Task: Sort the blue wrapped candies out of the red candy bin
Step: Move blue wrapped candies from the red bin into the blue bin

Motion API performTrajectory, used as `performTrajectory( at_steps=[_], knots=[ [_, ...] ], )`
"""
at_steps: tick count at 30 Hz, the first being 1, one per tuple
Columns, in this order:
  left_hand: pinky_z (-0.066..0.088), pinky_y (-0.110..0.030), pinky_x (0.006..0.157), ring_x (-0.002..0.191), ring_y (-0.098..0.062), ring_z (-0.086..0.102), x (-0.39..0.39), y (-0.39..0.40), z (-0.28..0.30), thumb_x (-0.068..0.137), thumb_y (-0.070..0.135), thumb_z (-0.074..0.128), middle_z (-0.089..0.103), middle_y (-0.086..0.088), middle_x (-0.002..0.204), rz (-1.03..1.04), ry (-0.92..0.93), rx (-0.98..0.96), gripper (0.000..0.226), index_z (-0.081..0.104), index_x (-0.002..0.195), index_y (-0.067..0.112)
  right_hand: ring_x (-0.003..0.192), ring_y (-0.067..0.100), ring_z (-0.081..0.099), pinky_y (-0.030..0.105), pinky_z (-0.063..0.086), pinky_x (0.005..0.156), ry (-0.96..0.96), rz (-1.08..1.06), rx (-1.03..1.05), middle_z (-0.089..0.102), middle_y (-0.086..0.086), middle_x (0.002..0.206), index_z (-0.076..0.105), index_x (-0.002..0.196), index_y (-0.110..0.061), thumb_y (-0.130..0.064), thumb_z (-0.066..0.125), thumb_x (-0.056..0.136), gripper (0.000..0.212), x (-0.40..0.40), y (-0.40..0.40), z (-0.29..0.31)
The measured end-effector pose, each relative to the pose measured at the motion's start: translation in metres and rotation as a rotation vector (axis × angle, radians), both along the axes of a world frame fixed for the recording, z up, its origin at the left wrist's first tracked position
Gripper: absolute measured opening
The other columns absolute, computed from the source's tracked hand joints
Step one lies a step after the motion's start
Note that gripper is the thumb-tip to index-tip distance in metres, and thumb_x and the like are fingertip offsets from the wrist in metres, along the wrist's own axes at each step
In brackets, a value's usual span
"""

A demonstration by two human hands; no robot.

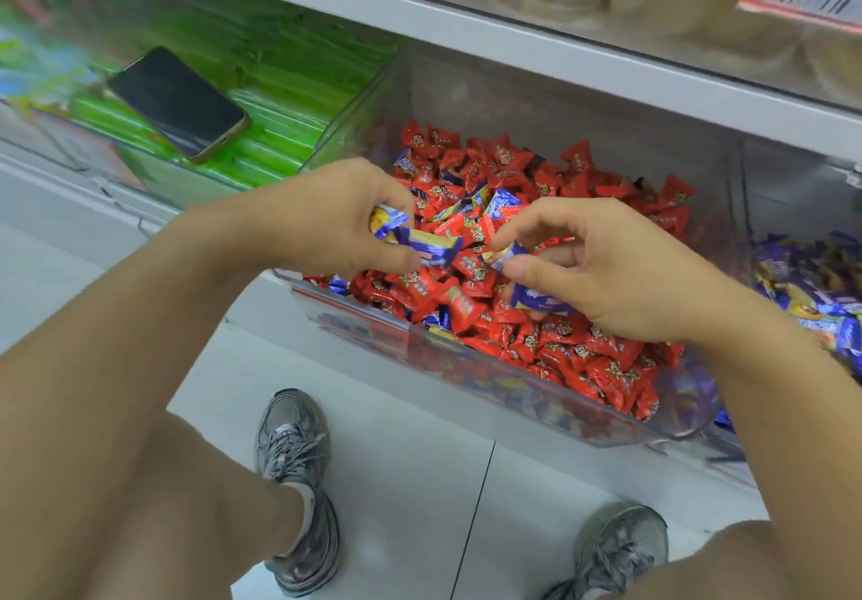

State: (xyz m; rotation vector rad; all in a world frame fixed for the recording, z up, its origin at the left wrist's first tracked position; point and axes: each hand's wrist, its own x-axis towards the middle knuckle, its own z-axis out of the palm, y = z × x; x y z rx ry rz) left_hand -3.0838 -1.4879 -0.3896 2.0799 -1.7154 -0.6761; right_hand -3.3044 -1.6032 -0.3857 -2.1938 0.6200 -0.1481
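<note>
Left hand curled round several blue wrapped candies, kept as a store in the palm, apparently to spare repeated trips. Right hand pinching one blue candy between thumb and forefinger, another tucked beneath the curled fingers. Below both sets of fingertips, red candy bin, more blue wrappers scattered among the red. Just beyond the right knuckles, neighbouring blue bin, likely destination.

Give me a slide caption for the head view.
Both hands, left and right, pinch blue wrapped candies over the clear bin of red candies.
</note>
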Motion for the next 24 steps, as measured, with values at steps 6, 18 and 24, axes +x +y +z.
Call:
performTrajectory(
  at_steps=[6, 18, 24],
  knots=[
    [0.036, -0.018, 0.038, 0.035, -0.013, 0.049, 0.011, 0.005, -0.002, 0.085, 0.034, 0.071, 0.051, 0.002, 0.039, 0.117, 0.039, 0.031, 0.029, 0.067, 0.063, 0.016, 0.047, 0.018, 0.042, 0.027, 0.031, 0.046, 0.078, 0.036, 0.007, 0.055, 0.008, 0.057, 0.072, 0.082, -0.025, -0.011, 0.043, 0.095, 0.035, 0.018, 0.013, -0.004],
    [0.030, -0.015, 0.036, 0.034, -0.009, 0.038, -0.001, 0.010, -0.001, 0.087, 0.031, 0.069, 0.049, -0.009, 0.046, 0.032, -0.028, -0.018, 0.033, 0.062, 0.068, 0.004, 0.085, -0.010, 0.056, 0.010, 0.039, 0.073, 0.389, 0.360, -0.136, 0.061, -0.031, 0.090, 0.070, 0.103, -0.036, -0.050, 0.073, 0.082, 0.026, 0.028, 0.015, -0.017],
    [0.033, -0.016, 0.041, 0.041, -0.008, 0.043, -0.008, 0.009, 0.001, 0.087, 0.030, 0.068, 0.050, 0.007, 0.049, 0.004, -0.064, -0.091, 0.032, 0.063, 0.067, 0.006, 0.076, -0.005, 0.056, 0.014, 0.040, 0.065, 0.359, 0.323, -0.113, 0.060, -0.028, 0.084, 0.065, 0.088, -0.034, -0.042, 0.086, 0.070, 0.028, 0.013, 0.002, -0.012]
  ],
)
